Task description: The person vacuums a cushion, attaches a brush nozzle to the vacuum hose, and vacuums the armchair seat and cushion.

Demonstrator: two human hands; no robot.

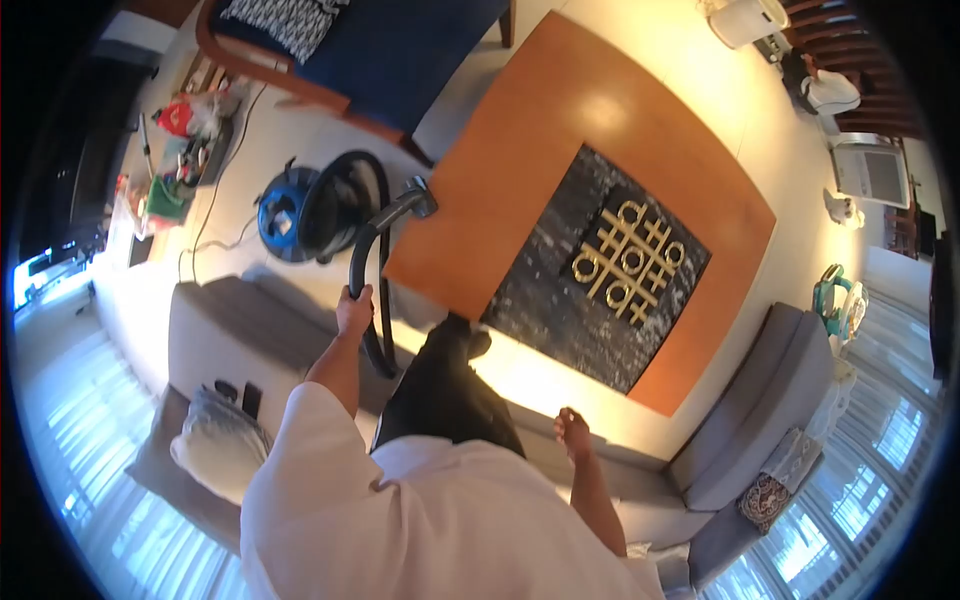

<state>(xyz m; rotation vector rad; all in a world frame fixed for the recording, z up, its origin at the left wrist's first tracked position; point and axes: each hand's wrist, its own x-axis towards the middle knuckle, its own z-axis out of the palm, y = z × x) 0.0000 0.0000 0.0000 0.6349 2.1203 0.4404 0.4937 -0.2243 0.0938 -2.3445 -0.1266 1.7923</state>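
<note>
My left hand (pixel 354 310) is wrapped round the dark vacuum hose (pixel 360 262), at the lower end of its curved grip. The hose ends in a small grey nozzle (pixel 424 197) at the left edge of the wooden table (pixel 510 180); whether it touches the wood I cannot tell. Behind the hose stands a blue and black vacuum cleaner (pixel 290 215) on the floor. Below the table's front edge, my right hand (pixel 572 432) hangs with its fingers curled; what they hold, if anything, is too small to make out. A gold tic-tac-toe set (pixel 632 262) lies on the table's dark marbled panel (pixel 540 270).
Grey sofas (pixel 215 330) stand at the lower left and right. A dark blue seat (pixel 390 60) is beyond the table at the top. A cable (pixel 215 190) runs over the floor near assorted items at the left. A white bin (pixel 740 22) stands at the upper right.
</note>
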